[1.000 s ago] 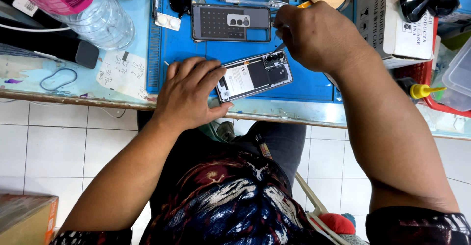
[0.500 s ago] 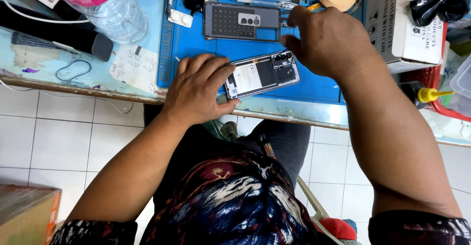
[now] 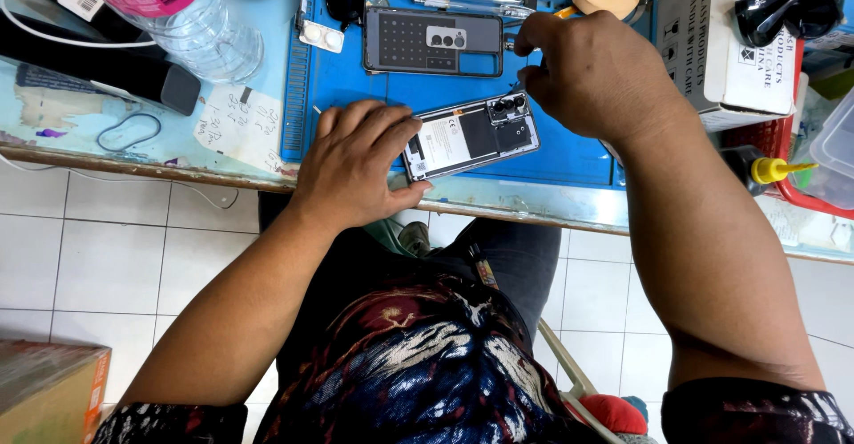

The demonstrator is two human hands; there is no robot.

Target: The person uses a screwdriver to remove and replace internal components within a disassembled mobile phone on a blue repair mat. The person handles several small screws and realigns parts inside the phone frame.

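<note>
left hand [image 3: 360,164] lies spread flat, pinning the opened phone [image 3: 471,135] to the blue mat [image 3: 356,79] while right hand [image 3: 596,75] pinches a thin tool at its camera corner.

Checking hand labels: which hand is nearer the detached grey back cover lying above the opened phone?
Right. The right hand pinches a thin tool just beside the grey back cover's right end. The left hand rests lower, pressing the opened phone's left end, below the cover.

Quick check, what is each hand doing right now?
Left hand: open, fingers spread, pressing on the end of the opened phone.
Right hand: closed, pinching a thin tool over the phone's camera end.
</note>
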